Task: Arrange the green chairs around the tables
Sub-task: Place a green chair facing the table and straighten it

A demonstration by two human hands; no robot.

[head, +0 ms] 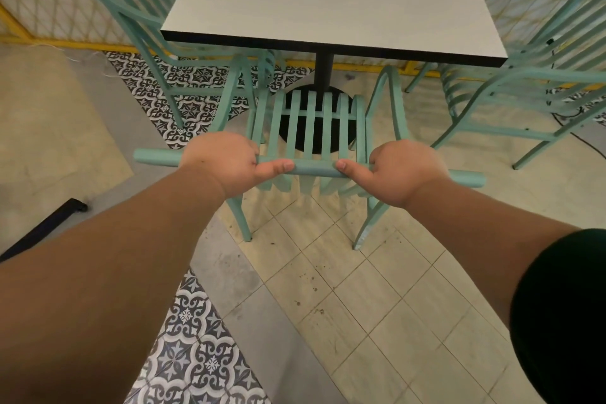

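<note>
A green slatted chair [313, 128] stands in front of me, its seat partly under the near edge of a white square table [331, 6]. My left hand [226, 162] and my right hand [403, 172] both grip the chair's round top rail, thumbs pointing toward each other. A second green chair [137, 23] stands at the table's left side and a third green chair [537, 75] at its right side.
The table rests on a black post with a round black base [295, 121]. A yellow-framed lattice fence [42, 10] runs behind the table. A black bar [42, 228] lies on the floor at the left. Patterned and pale tiles cover the floor.
</note>
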